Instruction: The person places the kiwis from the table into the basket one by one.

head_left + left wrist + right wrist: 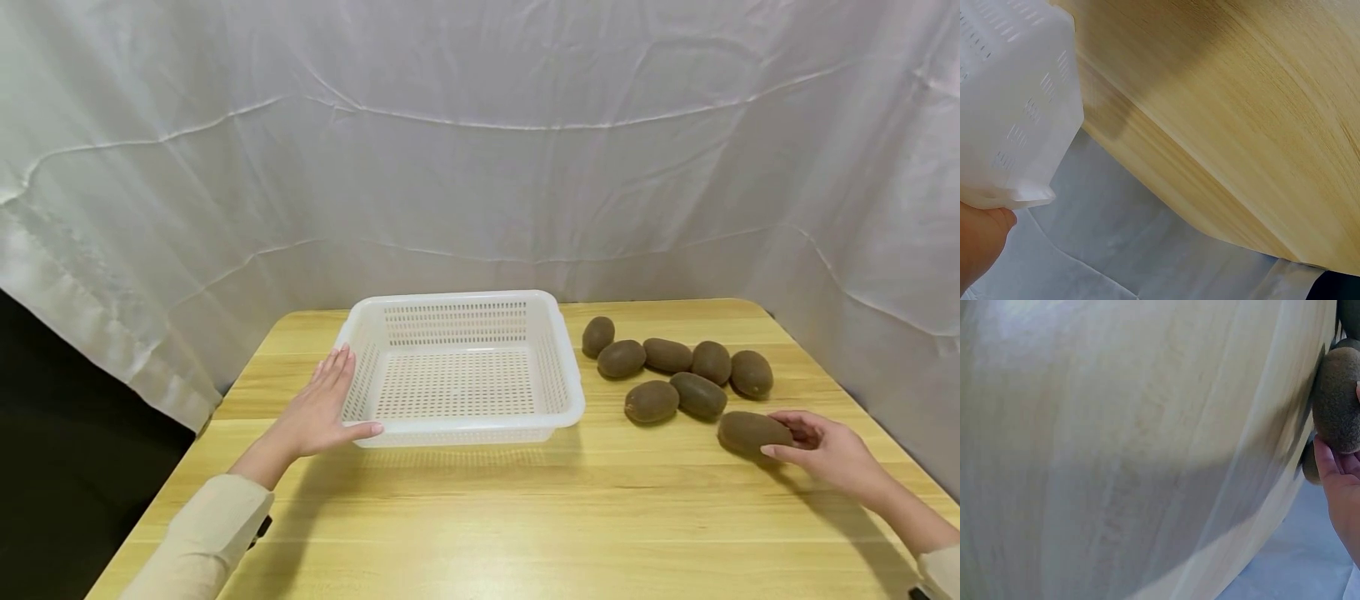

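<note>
A white plastic basket point(457, 425) with slotted walls sits on the table, with nothing inside it. My left hand point(318, 412) rests at its near left corner, fingers straight along the left rim and thumb stretched along the front rim. In the left wrist view, part of that hand point(982, 240) shows against the basket's rim point(1029, 201). At the right, my right hand point(840, 454) grips a brown kiwi point(750, 434) between thumb and fingers. The right wrist view shows the fuzzy kiwi point(1338, 400) at the fingertips, partly cut off by the frame edge.
Several more kiwis lie in a loose group right of the basket, the nearest ones being a kiwi point(651, 402) and a darker kiwi point(698, 395). The wooden table point(525, 525) has rounded far corners. A pale curtain point(480, 183) hangs behind and beside it.
</note>
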Action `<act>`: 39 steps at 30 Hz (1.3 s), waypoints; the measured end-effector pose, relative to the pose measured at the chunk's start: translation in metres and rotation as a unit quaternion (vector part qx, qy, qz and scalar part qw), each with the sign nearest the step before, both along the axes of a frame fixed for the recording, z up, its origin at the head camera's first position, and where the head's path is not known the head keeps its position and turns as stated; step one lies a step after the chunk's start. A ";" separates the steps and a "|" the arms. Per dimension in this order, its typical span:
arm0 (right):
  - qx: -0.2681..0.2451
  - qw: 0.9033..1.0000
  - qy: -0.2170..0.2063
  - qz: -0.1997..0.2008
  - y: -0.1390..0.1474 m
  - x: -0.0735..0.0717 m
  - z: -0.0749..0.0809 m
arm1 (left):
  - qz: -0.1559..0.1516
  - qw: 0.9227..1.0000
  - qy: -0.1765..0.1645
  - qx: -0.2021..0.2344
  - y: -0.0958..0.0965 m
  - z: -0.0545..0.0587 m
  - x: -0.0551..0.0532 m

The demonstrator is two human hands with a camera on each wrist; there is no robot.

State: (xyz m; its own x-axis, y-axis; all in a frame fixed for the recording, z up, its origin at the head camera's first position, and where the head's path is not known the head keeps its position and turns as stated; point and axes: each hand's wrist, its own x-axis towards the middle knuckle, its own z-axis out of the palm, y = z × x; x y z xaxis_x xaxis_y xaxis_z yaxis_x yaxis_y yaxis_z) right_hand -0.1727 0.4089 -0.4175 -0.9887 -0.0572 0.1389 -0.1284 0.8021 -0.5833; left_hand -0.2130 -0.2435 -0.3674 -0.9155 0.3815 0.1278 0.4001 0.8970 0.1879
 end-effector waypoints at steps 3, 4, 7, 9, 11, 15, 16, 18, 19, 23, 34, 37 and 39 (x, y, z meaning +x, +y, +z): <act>0.008 1.000 -0.004 -0.004 0.001 0.000 0.003 | -0.001 1.000 0.001 0.000 0.001 0.000 -0.001; 0.010 1.000 -0.007 -0.004 0.002 0.000 0.004 | -0.001 1.000 0.001 -0.001 0.001 0.000 -0.001; 0.011 1.000 -0.015 -0.007 0.003 0.001 0.007 | -0.002 1.000 0.000 -0.001 0.001 0.000 -0.002; 0.006 1.000 -0.014 -0.010 0.002 0.000 0.010 | -0.003 1.000 -0.001 -0.002 0.001 0.001 -0.002; -0.002 1.000 -0.012 -0.009 0.002 -0.001 0.014 | -0.003 1.000 -0.002 -0.002 0.001 0.001 -0.001; -0.014 1.000 -0.009 -0.003 -0.002 -0.004 0.021 | -0.003 1.000 -0.003 0.000 0.001 0.001 -0.001; -0.013 1.000 -0.008 -0.001 -0.003 -0.005 0.023 | -0.002 1.000 -0.003 0.001 0.001 0.001 0.000; -0.015 1.000 -0.006 0.000 -0.008 -0.006 0.028 | -0.002 1.000 -0.001 0.002 0.001 0.000 0.000; -0.014 1.000 -0.005 0.000 -0.010 -0.007 0.030 | -0.002 1.000 0.000 0.003 0.001 0.000 0.001; -0.018 1.000 0.009 0.003 -0.022 -0.009 0.039 | -0.002 1.000 0.004 0.005 0.000 0.000 0.002; -0.026 0.999 0.034 0.000 -0.058 -0.017 0.061 | 0.000 1.000 -0.001 0.000 0.000 0.000 0.001; -0.032 0.999 0.037 0.004 -0.066 -0.019 0.063 | 0.000 1.000 -0.003 0.001 0.000 0.000 0.002; -0.035 0.999 0.039 0.005 -0.071 -0.019 0.063 | 0.000 1.000 -0.005 0.000 0.000 0.001 0.002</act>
State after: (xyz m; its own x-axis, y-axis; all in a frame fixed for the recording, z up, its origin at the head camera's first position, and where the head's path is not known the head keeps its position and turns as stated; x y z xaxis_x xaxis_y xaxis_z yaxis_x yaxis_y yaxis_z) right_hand -0.1920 0.3376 -0.3543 -0.9741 -0.0542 0.2197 -0.1833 0.7584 -0.6255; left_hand -0.2109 -0.2430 -0.3667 -0.9164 0.3820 0.1198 0.3989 0.8967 0.1920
